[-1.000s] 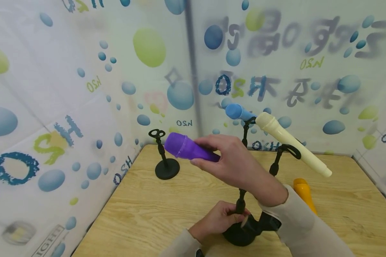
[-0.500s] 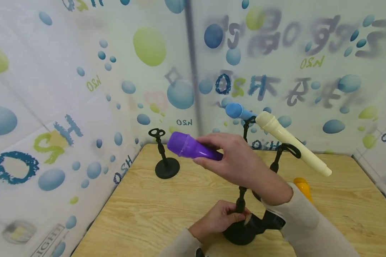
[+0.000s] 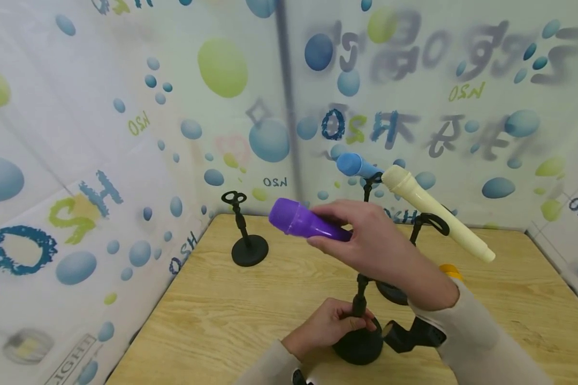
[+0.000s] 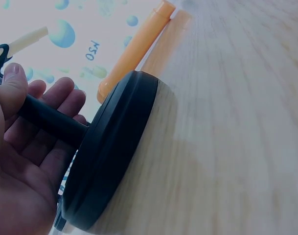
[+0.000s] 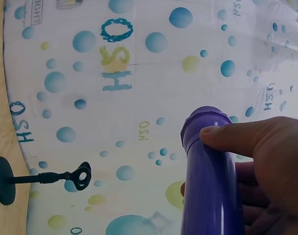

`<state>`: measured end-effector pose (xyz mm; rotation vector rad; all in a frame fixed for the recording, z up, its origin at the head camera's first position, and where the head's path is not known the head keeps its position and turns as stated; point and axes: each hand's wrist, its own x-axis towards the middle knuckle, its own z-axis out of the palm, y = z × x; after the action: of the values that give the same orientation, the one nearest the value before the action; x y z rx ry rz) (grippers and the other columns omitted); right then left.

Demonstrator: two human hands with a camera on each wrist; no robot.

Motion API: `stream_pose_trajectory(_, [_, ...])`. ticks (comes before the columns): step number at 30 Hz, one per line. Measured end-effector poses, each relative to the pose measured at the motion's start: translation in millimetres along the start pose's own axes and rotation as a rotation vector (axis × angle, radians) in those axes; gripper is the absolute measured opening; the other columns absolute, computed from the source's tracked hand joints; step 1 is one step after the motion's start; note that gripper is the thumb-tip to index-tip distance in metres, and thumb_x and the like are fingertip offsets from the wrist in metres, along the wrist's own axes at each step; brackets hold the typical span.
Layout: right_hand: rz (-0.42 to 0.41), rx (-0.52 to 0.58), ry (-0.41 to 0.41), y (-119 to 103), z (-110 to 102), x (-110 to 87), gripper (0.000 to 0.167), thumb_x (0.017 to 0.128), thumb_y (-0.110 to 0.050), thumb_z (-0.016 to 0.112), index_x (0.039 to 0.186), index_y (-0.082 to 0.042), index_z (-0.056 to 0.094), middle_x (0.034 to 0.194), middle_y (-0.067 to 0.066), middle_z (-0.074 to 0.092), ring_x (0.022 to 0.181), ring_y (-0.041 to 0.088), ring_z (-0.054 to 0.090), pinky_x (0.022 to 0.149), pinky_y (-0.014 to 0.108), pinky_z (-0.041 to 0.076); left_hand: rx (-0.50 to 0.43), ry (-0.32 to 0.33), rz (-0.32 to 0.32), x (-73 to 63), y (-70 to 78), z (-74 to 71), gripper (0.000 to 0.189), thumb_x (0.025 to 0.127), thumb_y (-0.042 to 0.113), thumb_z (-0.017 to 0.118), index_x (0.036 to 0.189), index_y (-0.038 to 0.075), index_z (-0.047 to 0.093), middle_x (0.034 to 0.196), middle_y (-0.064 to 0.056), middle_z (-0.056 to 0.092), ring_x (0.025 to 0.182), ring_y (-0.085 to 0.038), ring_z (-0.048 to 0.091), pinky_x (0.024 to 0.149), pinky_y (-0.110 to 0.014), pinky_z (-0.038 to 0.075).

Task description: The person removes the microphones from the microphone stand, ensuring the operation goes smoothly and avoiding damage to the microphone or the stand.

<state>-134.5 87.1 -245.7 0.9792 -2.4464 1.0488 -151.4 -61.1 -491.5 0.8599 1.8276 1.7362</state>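
Observation:
My right hand (image 3: 371, 235) grips a purple microphone (image 3: 294, 219) around its body, its head pointing left. In the right wrist view the thumb lies along the purple microphone (image 5: 210, 176) just below the head. Below, my left hand (image 3: 329, 326) holds the pole of a black microphone stand (image 3: 358, 345) low down, just above its round base. The left wrist view shows thumb and fingers around that pole, with the base (image 4: 112, 152) on the table. The top of this stand is hidden behind the right hand and the purple microphone.
At the back left of the wooden table (image 3: 212, 299) stands a black stand (image 3: 249, 250) with a bare clip. A blue microphone (image 3: 354, 164) and a cream microphone (image 3: 435, 211) rest in stands behind the right hand. An orange microphone (image 4: 139, 49) is farther right, partly covered by the right arm.
My right hand has moved to the right with the purple microphone, staying at about the same height. My left hand and the stand it holds have kept their place.

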Motion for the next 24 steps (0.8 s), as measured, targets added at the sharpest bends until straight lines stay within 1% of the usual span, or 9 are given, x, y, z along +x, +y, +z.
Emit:
stream_pose_trajectory(5, [0.026, -0.010, 0.019, 5, -7, -8.2, 0.038, 0.096, -0.020, 0.085, 0.131, -0.008, 0.076, 0.124, 0.010, 0.079, 0.099, 0.021, 0.077, 0.077, 0.036, 0.067, 0.005, 0.016, -0.033, -0.5, 2.0, 0.2, 0.025, 0.108, 0.007, 0.064, 0.126, -0.009, 0.072, 0.120, -0.037, 0.073, 0.109, 0.004, 0.072, 0.108, -0.022, 0.054])
stream_pose_trajectory(12, [0.043, -0.064, 0.054, 14, -14, -22.9, 0.038, 0.095, -0.021, 0.086, 0.129, -0.006, 0.077, 0.119, 0.010, 0.081, 0.098, 0.021, 0.077, 0.078, 0.038, 0.064, 0.017, 0.018, -0.032, -0.2, 1.9, 0.6, 0.027, 0.107, 0.007, 0.064, 0.126, -0.011, 0.072, 0.120, -0.036, 0.074, 0.111, 0.003, 0.072, 0.107, -0.022, 0.054])
stream_pose_trajectory(16, [0.067, -0.084, 0.065, 20, -16, -31.3, 0.041, 0.094, -0.024, 0.087, 0.129, -0.007, 0.077, 0.120, 0.010, 0.081, 0.099, 0.023, 0.078, 0.078, 0.036, 0.063, 0.017, 0.028, -0.045, -0.5, 0.3, 0.5, 0.026, 0.108, 0.009, 0.065, 0.125, -0.009, 0.073, 0.119, -0.035, 0.075, 0.110, 0.002, 0.073, 0.106, -0.021, 0.054])
stream_pose_trajectory(19, [0.085, -0.087, 0.075, 25, -18, -36.9, 0.044, 0.093, -0.026, 0.088, 0.130, -0.007, 0.077, 0.120, 0.012, 0.081, 0.100, 0.024, 0.078, 0.077, 0.034, 0.063, 0.015, 0.033, -0.051, -0.6, 0.3, 0.5, 0.026, 0.108, 0.009, 0.064, 0.125, -0.009, 0.073, 0.119, -0.035, 0.075, 0.109, 0.003, 0.073, 0.105, -0.021, 0.055])
stream_pose_trajectory(24, [0.096, -0.065, 0.113, 34, -21, -46.6, 0.044, 0.090, -0.022, 0.090, 0.129, -0.005, 0.077, 0.118, 0.013, 0.081, 0.100, 0.027, 0.080, 0.078, 0.037, 0.066, -0.005, 0.023, -0.053, 0.3, 1.7, 0.8, 0.027, 0.108, 0.007, 0.064, 0.126, -0.011, 0.071, 0.121, -0.037, 0.073, 0.107, 0.004, 0.073, 0.106, -0.021, 0.055])
